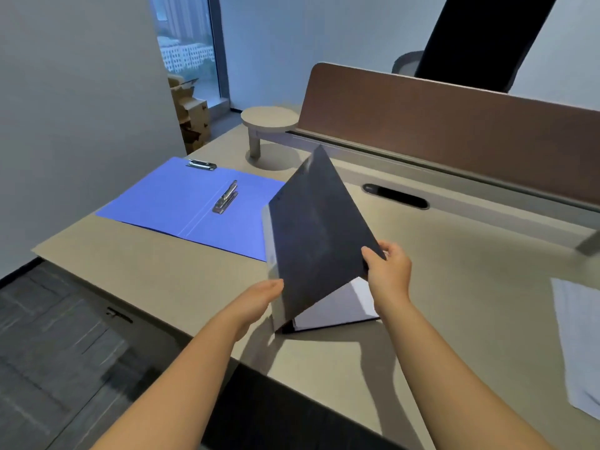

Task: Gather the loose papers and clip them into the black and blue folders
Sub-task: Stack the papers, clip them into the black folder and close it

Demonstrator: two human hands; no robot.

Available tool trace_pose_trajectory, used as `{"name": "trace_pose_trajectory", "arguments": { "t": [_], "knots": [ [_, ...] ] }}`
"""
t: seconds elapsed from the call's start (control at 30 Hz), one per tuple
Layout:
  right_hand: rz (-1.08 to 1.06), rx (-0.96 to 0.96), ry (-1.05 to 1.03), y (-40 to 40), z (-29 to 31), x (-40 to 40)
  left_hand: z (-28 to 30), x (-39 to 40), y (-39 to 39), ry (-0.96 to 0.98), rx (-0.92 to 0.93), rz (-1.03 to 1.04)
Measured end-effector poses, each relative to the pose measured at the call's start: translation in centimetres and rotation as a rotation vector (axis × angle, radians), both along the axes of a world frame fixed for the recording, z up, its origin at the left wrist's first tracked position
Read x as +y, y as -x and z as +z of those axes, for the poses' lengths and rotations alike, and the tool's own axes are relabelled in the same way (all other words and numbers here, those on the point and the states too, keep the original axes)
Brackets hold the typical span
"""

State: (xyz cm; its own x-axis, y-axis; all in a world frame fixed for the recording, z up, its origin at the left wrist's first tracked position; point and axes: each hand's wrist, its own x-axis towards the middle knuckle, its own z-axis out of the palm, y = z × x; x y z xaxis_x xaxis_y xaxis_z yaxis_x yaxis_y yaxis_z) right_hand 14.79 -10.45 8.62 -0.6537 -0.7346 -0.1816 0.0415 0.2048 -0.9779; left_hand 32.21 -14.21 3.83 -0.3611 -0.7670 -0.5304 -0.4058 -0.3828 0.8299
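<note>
Right hand (388, 267) pinching black folder (319, 235) cover, papers (337, 306) inside; left hand (259, 298) open, bracing. Blue folder (191, 203) lying empty; sheets (581, 345) remaining rightward.

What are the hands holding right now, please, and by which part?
The right hand grips the black folder cover's raised edge; the left hand touches its lower left edge.

loose papers (581, 345) cut by right edge; black folder (318, 235) cover hides most inner sheets
</note>
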Motion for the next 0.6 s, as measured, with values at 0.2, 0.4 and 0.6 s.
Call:
{"name": "trace_pose_trajectory", "arguments": {
  "t": [0.2,0.4,0.6],
  "knots": [
    [-0.091,0.190,-0.339,5.7,-5.5,0.6,-5.0,-0.5,0.4,-0.024,-0.199,0.150],
    [0.002,0.319,-0.683,7.4,-11.3,0.2,-7.0,-1.2,1.8,0.011,-0.085,0.230],
    [0.061,0.426,-0.657,7.0,-12.7,-0.1,-7.5,-1.8,2.3,0.090,-0.142,0.204]
  ]
}}
